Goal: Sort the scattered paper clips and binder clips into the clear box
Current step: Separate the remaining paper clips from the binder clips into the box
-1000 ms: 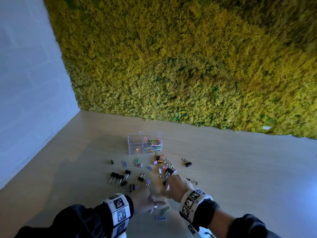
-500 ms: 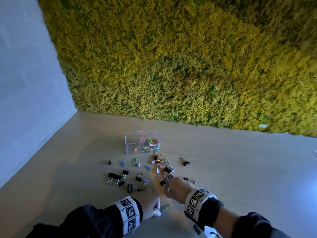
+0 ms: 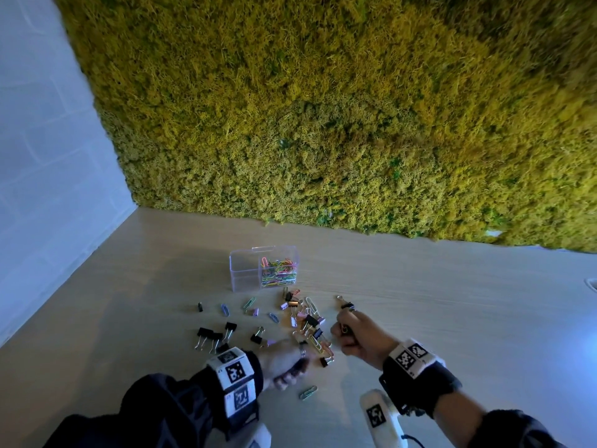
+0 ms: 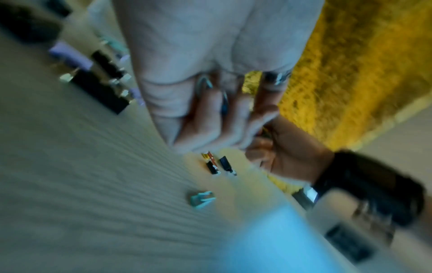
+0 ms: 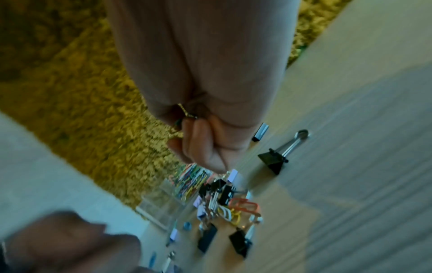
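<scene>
The clear box stands mid-table; its right compartment holds coloured paper clips, the left one looks bare. A pile of paper and binder clips lies in front of it. My right hand is a fist just right of the pile, gripping coloured paper clips, and its knuckles are close to a lone black binder clip. My left hand is at the pile's near edge. In the left wrist view its fingers curl over wire paper clips on the palm.
Several black binder clips lie to the left of the pile. A teal paper clip sits near the front, below my left hand. A moss wall backs the wooden table, and a white wall runs along the left.
My right hand has left the top of the pile and moved right, toward the lone black binder clip. The left hand has moved forward to the pile's near edge. The blue clip near the front is gone.
</scene>
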A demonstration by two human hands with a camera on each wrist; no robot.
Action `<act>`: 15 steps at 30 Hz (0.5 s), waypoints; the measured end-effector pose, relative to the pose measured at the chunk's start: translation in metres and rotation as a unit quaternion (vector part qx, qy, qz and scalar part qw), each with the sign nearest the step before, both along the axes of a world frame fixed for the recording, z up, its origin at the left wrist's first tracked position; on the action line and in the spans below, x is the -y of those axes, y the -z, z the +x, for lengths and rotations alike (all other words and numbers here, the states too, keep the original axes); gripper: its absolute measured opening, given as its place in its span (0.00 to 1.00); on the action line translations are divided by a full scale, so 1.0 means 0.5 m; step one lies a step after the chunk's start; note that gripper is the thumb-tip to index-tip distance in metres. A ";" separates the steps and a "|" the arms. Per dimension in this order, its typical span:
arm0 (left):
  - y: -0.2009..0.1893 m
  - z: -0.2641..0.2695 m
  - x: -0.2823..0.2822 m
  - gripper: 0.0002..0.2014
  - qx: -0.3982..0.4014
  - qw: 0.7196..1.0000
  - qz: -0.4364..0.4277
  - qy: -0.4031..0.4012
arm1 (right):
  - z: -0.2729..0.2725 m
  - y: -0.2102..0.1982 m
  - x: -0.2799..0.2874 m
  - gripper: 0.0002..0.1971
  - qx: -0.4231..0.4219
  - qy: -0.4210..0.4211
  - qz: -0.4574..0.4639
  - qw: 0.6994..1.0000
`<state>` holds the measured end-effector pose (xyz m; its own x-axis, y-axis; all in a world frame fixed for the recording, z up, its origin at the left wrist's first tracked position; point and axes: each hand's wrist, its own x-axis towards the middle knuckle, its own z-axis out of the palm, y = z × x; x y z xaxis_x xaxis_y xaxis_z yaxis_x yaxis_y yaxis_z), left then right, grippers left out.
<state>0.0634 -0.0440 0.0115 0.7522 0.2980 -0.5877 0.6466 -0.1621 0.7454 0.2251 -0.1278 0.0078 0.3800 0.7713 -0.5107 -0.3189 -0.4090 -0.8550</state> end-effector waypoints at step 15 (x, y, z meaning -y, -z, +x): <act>0.008 0.004 0.014 0.10 -0.037 0.954 0.225 0.197 | 0.033 -0.067 -0.103 0.12 0.017 -0.021 -0.009 1.000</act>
<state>0.0652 -0.0510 0.0077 0.8189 0.2361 -0.5231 0.5183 -0.6958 0.4973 0.2417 -0.0762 0.0415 0.3652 0.7780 -0.5112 -0.2722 -0.4358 -0.8579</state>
